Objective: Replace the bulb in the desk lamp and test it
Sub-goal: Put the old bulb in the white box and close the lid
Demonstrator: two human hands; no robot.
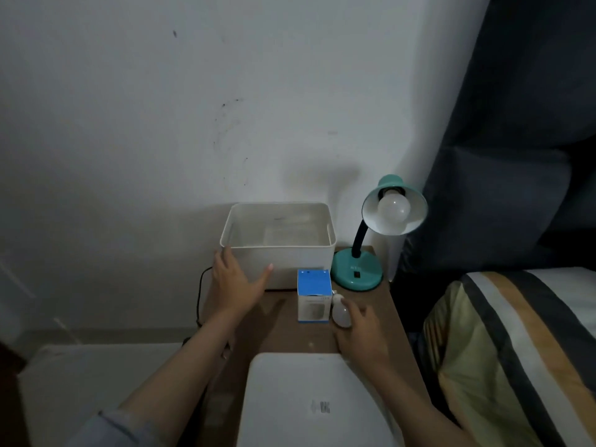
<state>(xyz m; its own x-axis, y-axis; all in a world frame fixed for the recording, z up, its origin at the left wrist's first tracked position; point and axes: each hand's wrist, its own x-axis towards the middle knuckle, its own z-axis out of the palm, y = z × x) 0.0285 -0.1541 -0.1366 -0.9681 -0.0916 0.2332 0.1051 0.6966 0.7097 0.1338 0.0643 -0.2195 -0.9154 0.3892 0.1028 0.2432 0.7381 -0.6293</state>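
On a dim brown table (pixel 283 333), your right hand (pixel 362 333) rests on a loose white bulb (pixel 341 312) lying on its side, its long axis running away from you, narrow end toward the wall; fingers loosely around it. Just left stands a blue-and-white bulb box (pixel 314 295), print too blurred to read. Your left hand (pixel 237 282) is spread open against a white bin (pixel 277 250). The teal desk lamp (pixel 375 233) faces you, a bulb in its shade (pixel 394 206).

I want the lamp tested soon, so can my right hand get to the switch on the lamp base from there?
Probably yes: the right hand rests by a loose bulb, and nothing stands between it and the switch.
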